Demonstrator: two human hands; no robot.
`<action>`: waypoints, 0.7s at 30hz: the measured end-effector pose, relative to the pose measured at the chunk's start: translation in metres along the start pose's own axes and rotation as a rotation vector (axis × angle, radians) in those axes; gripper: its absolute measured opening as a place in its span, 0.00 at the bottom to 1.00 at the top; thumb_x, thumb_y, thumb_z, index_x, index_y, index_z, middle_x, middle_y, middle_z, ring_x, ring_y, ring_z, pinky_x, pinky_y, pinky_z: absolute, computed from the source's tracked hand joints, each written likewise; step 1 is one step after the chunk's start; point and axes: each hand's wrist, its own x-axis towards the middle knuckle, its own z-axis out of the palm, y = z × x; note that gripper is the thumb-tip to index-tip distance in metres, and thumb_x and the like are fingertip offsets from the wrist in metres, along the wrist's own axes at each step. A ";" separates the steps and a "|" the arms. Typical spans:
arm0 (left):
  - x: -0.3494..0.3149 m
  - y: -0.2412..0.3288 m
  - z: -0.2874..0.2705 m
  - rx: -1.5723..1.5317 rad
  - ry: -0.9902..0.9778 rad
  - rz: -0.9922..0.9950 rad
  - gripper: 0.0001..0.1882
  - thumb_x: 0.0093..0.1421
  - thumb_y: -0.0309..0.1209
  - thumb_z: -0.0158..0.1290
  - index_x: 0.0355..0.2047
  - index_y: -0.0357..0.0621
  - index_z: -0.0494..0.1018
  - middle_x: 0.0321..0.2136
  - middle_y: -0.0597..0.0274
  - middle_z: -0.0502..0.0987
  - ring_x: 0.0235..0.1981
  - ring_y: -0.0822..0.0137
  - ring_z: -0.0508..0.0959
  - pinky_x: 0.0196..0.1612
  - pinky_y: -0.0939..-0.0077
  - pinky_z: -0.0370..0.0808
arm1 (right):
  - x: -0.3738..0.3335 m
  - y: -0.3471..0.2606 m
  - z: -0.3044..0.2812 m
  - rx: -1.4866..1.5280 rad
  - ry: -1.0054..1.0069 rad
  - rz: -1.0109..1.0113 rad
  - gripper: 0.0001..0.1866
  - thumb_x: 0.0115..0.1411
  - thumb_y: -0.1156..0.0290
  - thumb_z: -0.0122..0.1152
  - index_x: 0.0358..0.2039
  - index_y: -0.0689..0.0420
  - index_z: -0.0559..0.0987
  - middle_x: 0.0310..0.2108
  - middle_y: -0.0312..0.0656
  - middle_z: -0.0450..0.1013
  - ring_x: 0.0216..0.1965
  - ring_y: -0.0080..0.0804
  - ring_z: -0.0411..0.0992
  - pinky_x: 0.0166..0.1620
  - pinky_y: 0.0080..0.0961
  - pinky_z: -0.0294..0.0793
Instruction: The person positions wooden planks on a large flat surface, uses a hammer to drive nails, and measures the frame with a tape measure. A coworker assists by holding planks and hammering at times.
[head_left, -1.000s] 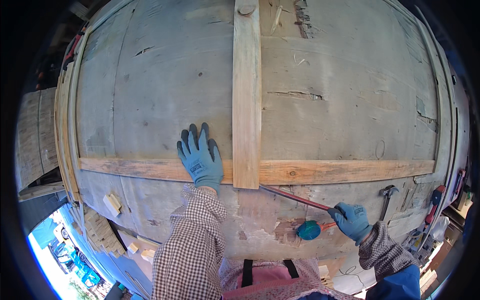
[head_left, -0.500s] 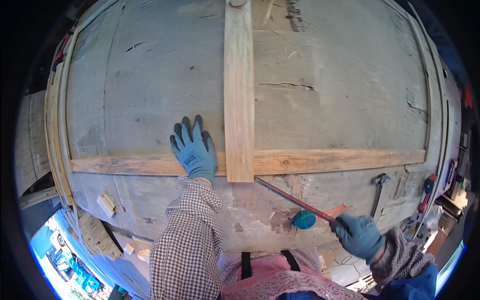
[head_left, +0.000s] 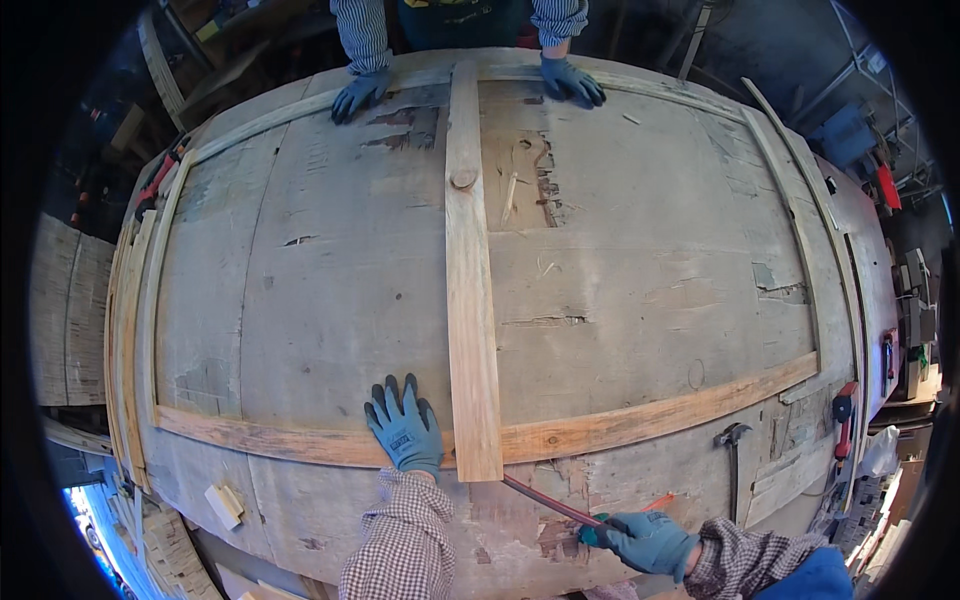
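Closing around one end of the bar (head_left: 545, 500), the fingers of the right hand (head_left: 648, 545) are clamping together on it. The bar is slanting far and left, its other end reaching the near right corner of the slat (head_left: 470, 300); whether it is passing underneath is unclear. The fingers of the left hand (head_left: 408, 435) are spreading slightly apart and pointing far, the hand lying across the rail (head_left: 640, 420), just left of the slat. The slat is crossing over the rail and running to the far side of the table (head_left: 340, 350). Farther right, a hammer (head_left: 734, 470) is lying on the table. Well left, wood pieces (head_left: 224, 507) are lying near. At the far edge, a co-worker's gloved hands (head_left: 360, 93) are resting either side of the slat.
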 end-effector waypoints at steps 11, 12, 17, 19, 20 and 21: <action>-0.004 -0.003 -0.007 0.003 -0.045 -0.020 0.24 0.58 0.33 0.47 0.56 0.50 0.64 0.58 0.52 0.60 0.61 0.48 0.55 0.63 0.48 0.46 | -0.014 0.005 -0.131 -0.559 0.048 0.057 0.15 0.57 0.55 0.50 0.31 0.52 0.78 0.22 0.46 0.74 0.26 0.47 0.73 0.32 0.39 0.71; -0.002 -0.002 -0.008 -0.002 -0.043 -0.022 0.24 0.58 0.33 0.47 0.56 0.50 0.64 0.58 0.52 0.60 0.62 0.48 0.55 0.63 0.48 0.45 | -0.014 0.011 -0.143 -0.553 0.125 0.049 0.15 0.57 0.56 0.51 0.29 0.53 0.79 0.21 0.45 0.74 0.25 0.46 0.73 0.31 0.38 0.71; -0.001 0.001 -0.007 -0.003 -0.053 -0.010 0.24 0.58 0.33 0.47 0.56 0.50 0.64 0.58 0.52 0.60 0.62 0.48 0.54 0.63 0.48 0.45 | 0.054 0.049 -0.165 -0.204 0.606 0.067 0.16 0.55 0.56 0.53 0.29 0.55 0.80 0.22 0.47 0.74 0.24 0.45 0.73 0.31 0.36 0.70; -0.002 0.002 -0.011 0.002 -0.075 -0.035 0.24 0.57 0.33 0.47 0.56 0.50 0.64 0.58 0.52 0.60 0.62 0.48 0.54 0.63 0.48 0.45 | 0.109 0.039 -0.184 0.214 0.587 0.163 0.14 0.56 0.61 0.55 0.30 0.59 0.80 0.16 0.36 0.70 0.18 0.22 0.67 0.24 0.23 0.64; -0.002 0.002 -0.010 -0.004 -0.073 -0.034 0.24 0.57 0.33 0.47 0.56 0.50 0.64 0.59 0.52 0.60 0.62 0.48 0.54 0.63 0.48 0.45 | 0.139 0.037 -0.191 0.401 0.641 0.082 0.13 0.56 0.64 0.54 0.28 0.60 0.80 0.15 0.33 0.68 0.18 0.18 0.63 0.22 0.19 0.61; -0.001 0.002 -0.009 -0.011 -0.073 -0.026 0.24 0.57 0.32 0.47 0.56 0.50 0.64 0.59 0.52 0.60 0.62 0.48 0.54 0.63 0.48 0.45 | 0.169 0.035 -0.204 0.435 0.664 0.001 0.13 0.57 0.64 0.54 0.36 0.60 0.79 0.19 0.35 0.71 0.19 0.18 0.66 0.23 0.17 0.63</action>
